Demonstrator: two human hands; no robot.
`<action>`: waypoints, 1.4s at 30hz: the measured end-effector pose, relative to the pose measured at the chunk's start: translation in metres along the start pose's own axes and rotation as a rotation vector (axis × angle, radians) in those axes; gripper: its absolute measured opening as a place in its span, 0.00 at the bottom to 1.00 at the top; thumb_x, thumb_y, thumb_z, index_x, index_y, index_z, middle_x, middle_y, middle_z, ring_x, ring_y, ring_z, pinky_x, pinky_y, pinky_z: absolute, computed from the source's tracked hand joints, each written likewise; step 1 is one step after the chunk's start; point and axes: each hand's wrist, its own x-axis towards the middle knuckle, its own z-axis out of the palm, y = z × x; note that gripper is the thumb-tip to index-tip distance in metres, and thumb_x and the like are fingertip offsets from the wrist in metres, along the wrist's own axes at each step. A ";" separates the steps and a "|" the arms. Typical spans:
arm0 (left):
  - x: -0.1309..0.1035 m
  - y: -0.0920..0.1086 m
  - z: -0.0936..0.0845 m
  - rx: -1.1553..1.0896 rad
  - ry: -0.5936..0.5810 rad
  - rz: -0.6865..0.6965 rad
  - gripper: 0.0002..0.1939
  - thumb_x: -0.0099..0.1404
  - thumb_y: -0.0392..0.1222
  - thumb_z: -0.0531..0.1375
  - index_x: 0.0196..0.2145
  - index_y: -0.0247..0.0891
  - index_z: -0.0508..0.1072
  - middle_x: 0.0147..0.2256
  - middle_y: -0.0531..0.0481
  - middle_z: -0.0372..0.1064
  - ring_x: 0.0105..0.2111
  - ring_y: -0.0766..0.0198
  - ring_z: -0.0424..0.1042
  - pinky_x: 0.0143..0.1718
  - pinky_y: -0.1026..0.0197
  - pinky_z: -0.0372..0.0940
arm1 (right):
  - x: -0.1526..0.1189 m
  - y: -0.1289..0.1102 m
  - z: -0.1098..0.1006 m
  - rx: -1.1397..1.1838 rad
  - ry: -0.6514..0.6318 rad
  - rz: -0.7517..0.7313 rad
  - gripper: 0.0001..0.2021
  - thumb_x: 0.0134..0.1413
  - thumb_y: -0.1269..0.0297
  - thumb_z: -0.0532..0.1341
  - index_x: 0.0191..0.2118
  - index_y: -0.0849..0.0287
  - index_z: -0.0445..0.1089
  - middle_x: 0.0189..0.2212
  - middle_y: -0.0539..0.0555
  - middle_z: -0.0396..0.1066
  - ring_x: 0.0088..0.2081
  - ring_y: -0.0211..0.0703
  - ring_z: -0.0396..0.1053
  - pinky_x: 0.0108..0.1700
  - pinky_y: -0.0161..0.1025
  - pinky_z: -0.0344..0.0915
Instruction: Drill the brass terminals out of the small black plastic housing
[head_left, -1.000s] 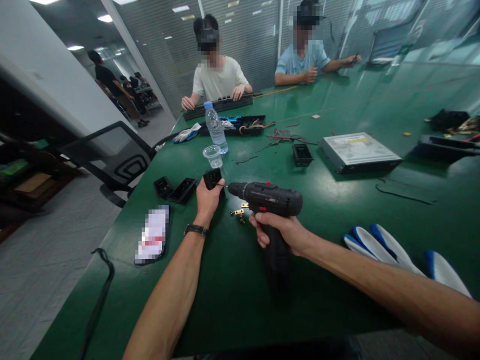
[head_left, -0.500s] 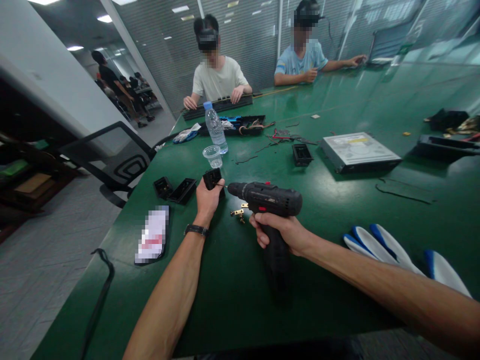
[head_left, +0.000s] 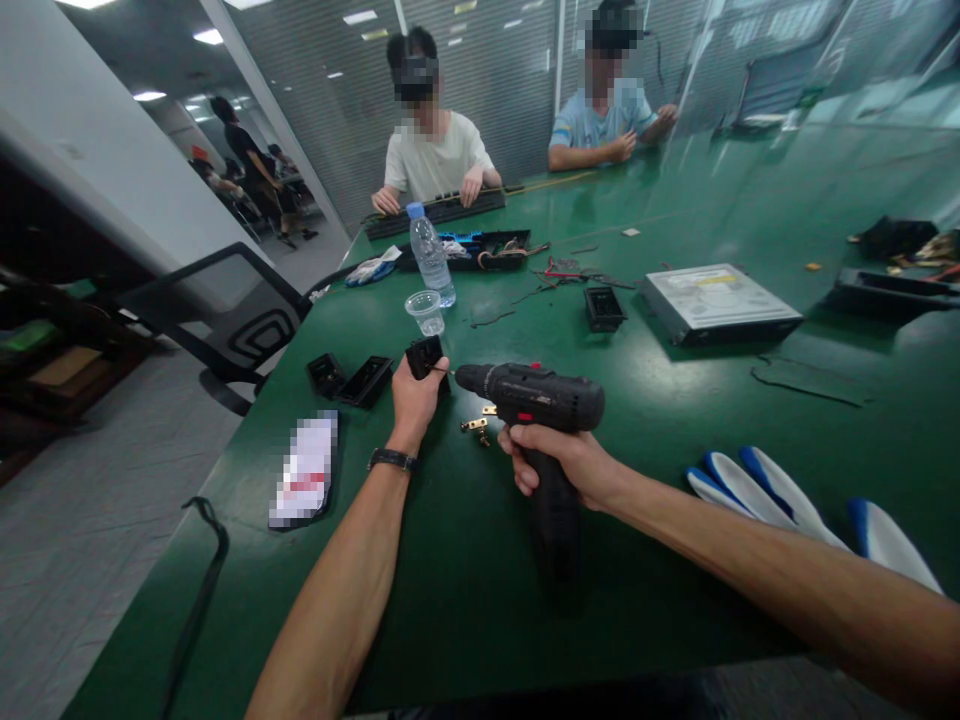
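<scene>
My right hand [head_left: 551, 460] is wrapped round the grip of a black cordless drill [head_left: 544, 395], which lies level and points left. Its thin bit reaches to a small black plastic housing [head_left: 424, 355]; whether the tip sits in a screw is too small to tell. The housing is gripped in my left hand [head_left: 417, 395], thumb along its near side, and part of it is hidden by the fingers. Small brass pieces [head_left: 476, 426] lie on the table just below the drill's chuck. Two more black housings, one square [head_left: 325, 375] and one longer [head_left: 365, 382], lie left of my left hand.
A clear cup [head_left: 426, 313] and water bottle [head_left: 433, 260] stand beyond my left hand. A metal drive box [head_left: 720, 303], another black housing [head_left: 604, 309] and white-blue gloves [head_left: 765, 490] lie to the right. A phone [head_left: 306, 470] lies left. Two people sit across the green table [head_left: 450, 600].
My hands, the drill and the held housing stay in place. Across the table, the person in blue has drawn an outstretched hand back. A person walking in the background has moved right.
</scene>
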 end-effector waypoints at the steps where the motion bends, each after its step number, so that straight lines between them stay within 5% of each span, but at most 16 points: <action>1: 0.000 0.000 0.000 -0.004 0.001 0.003 0.21 0.53 0.52 0.66 0.40 0.34 0.74 0.37 0.46 0.73 0.37 0.59 0.71 0.40 0.60 0.66 | 0.000 0.000 0.000 0.001 -0.001 0.000 0.08 0.57 0.62 0.60 0.31 0.62 0.70 0.16 0.49 0.66 0.19 0.37 0.64 0.26 0.36 0.62; 42: -0.001 0.003 0.001 -0.012 0.012 -0.005 0.21 0.52 0.51 0.66 0.39 0.34 0.74 0.36 0.47 0.73 0.36 0.60 0.71 0.38 0.60 0.66 | 0.001 0.001 -0.001 0.011 -0.011 -0.011 0.08 0.58 0.63 0.59 0.31 0.62 0.70 0.16 0.49 0.66 0.19 0.37 0.64 0.27 0.37 0.62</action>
